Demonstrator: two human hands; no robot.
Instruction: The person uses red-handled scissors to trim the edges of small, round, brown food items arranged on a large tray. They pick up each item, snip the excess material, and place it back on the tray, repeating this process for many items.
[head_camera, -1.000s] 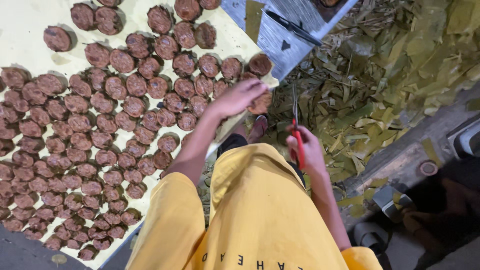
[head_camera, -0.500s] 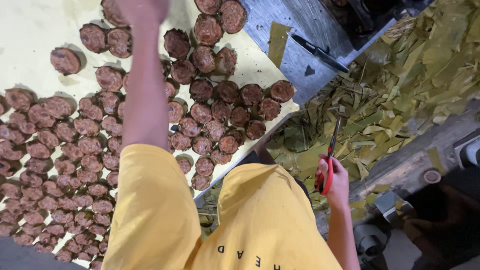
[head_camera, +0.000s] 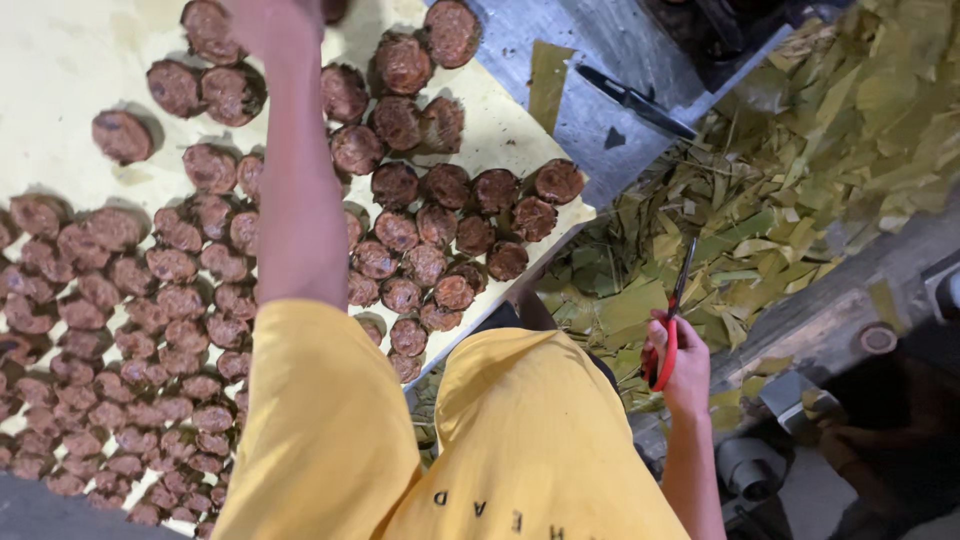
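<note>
We see the red-handled scissors (head_camera: 668, 335) gripped in the right hand (head_camera: 683, 362), its fingers (head_camera: 660, 325) curled tight through and around the red loops, with the dark blades pointing up toward the heap of cut green leaves (head_camera: 790, 170). The scissors hang just off the near corner of the counter (head_camera: 70, 60), over the lower edge of that leaf heap and close beside the person's yellow shirt (head_camera: 520, 440).

The left hand (head_camera: 268, 22) is stretched out over the counter at the top of the view, above the round brown cakes (head_camera: 400, 235) that cover the pale yellow sheet. It is cut off by the upper edge, so we cannot tell how its fingers are set or whether they hold anything. The left forearm crosses the rows of cakes on its way up from the yellow sleeve.

The cakes lie packed side by side, many touching, thicker toward the left of the counter and looser near the far side. Beyond the counter's right edge, on a grey metal surface (head_camera: 590, 110), a dark knife (head_camera: 635, 100) lies flat beside a single strip of green leaf (head_camera: 548, 85). The leaf heap spreads to the right of that knife. Below the scissors, near the bottom right, some grey metal parts (head_camera: 790, 395) sit in shadow.
</note>
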